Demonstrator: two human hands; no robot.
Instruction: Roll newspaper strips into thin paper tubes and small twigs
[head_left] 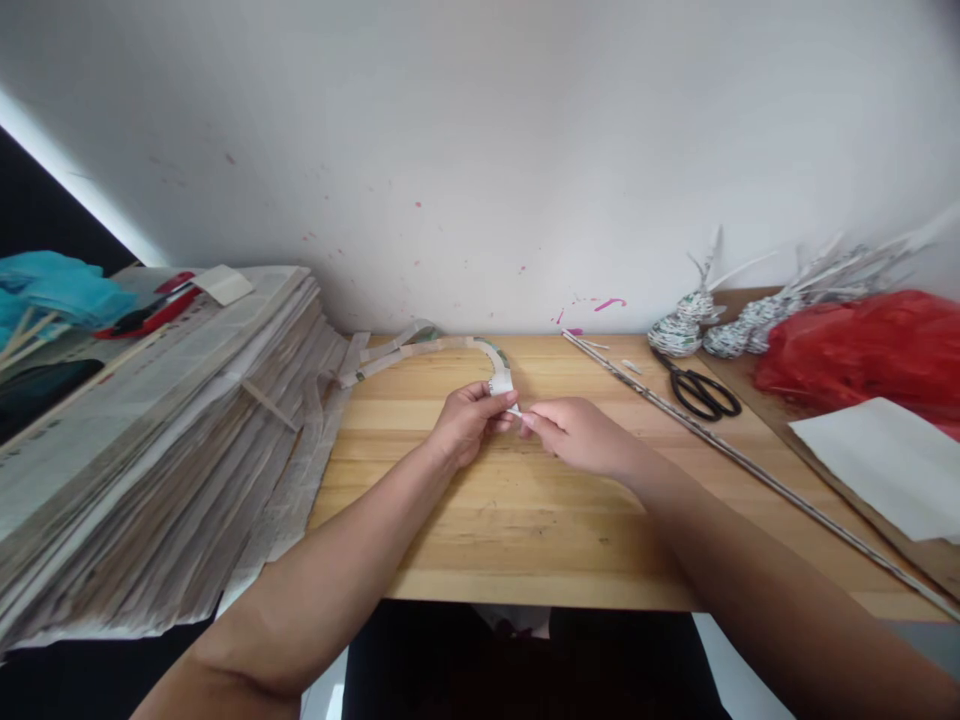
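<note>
A long paper strip (pixel 442 345) curves over the wooden table from the left, and its near end lies between my two hands. My left hand (pixel 471 422) pinches the strip near that end, thumb on top. Close against it on the right, my right hand (pixel 559 428) has its fingers closed on the narrow, twisted tip of the same strip. Thin rolled paper sticks (pixel 694 426) lie diagonally on the table to the right of my hands. Black-handled scissors (pixel 697 392) rest beyond them.
At the left stands a tall stack of newspaper (pixel 187 450) with a red tool (pixel 154 312) and blue cloth (pixel 60 290) on top. Woven paper pieces (pixel 679 325), a red plastic bag (pixel 870 350) and a white sheet (pixel 889 465) lie at the right. A wall (pixel 480 180) rises behind.
</note>
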